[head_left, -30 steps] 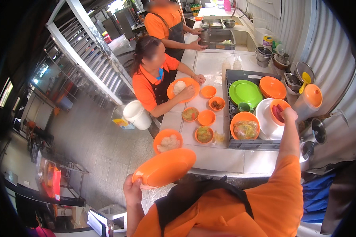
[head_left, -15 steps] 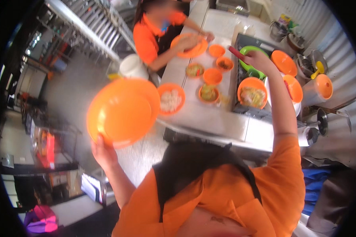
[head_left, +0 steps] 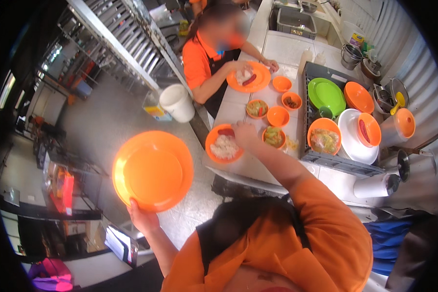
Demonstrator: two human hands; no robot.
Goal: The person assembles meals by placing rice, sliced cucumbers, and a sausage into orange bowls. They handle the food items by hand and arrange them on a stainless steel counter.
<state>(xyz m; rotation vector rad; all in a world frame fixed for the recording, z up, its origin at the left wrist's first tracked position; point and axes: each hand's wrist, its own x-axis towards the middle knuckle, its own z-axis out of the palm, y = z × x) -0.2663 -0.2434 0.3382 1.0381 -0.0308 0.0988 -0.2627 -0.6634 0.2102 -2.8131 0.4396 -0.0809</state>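
My left hand [head_left: 143, 219] grips the rim of an empty orange plate [head_left: 153, 170], holding it up off the counter's left side. Over the counter, my right hand [head_left: 245, 135] has its fingers closed at one end of a red sausage [head_left: 225, 132]. That sausage lies against white rice [head_left: 224, 147] on an orange plate [head_left: 209, 152] at the near counter edge. Just right of this hand stands an orange bowl of pale green vegetables [head_left: 274, 137].
Small orange bowls [head_left: 278, 116] stand mid-counter. Across it, a co-worker's hands [head_left: 237, 67] work at a plate with rice and a sausage. A dark crate [head_left: 312, 155] at right holds green, orange and white dishes. A white bucket [head_left: 177, 103] stands left of the counter.
My right hand has moved left from above the crate, bringing the red sausage onto the rice plate. My left hand's plate has shifted slightly down and tilted.
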